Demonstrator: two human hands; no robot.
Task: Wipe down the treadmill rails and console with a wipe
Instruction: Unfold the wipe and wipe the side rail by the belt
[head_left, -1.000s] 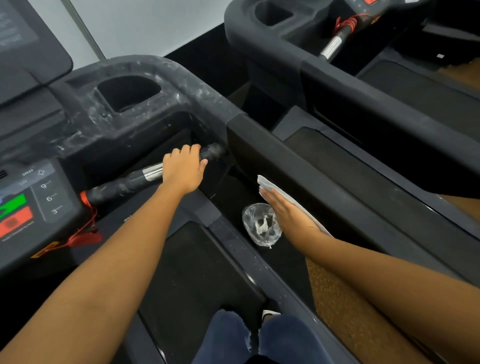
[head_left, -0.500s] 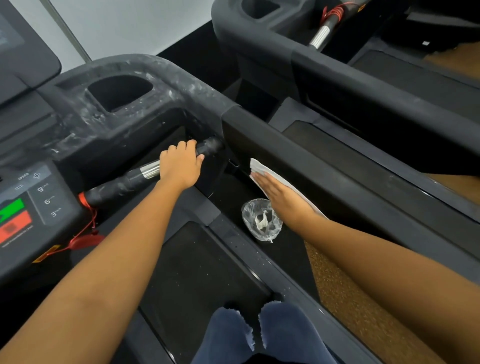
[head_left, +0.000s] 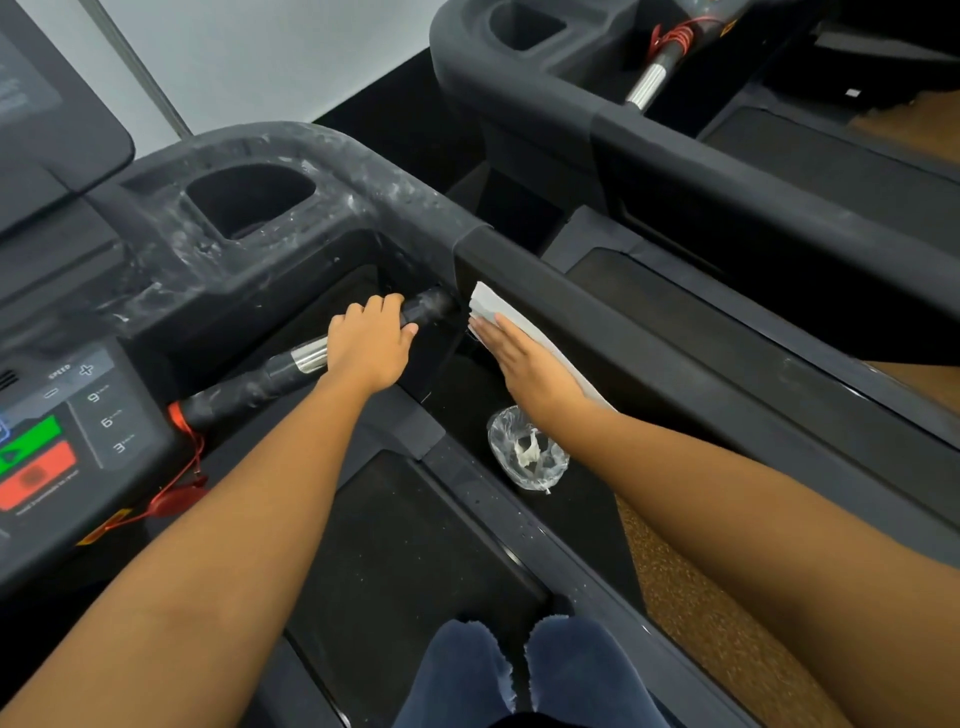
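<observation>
I am sliding the right hand (head_left: 524, 364) forward along the inner face of the side rail (head_left: 675, 332). Over the last second it has been advancing to the joint where the rail meets the console (head_left: 332, 171), so I judge this pass to be nearing its end, with the residue-streaked console still awaiting wiping. The wipe (head_left: 488, 304) is lying flat between the straight fingers and the rail, its front edge projecting past the fingertips. The left hand (head_left: 371, 345) is staying curled round the handlebar (head_left: 249, 387), just beside the wipe.

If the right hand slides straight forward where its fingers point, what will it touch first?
Probably the end of the handlebar, just ahead of the right hand; depth is unclear there.
</observation>
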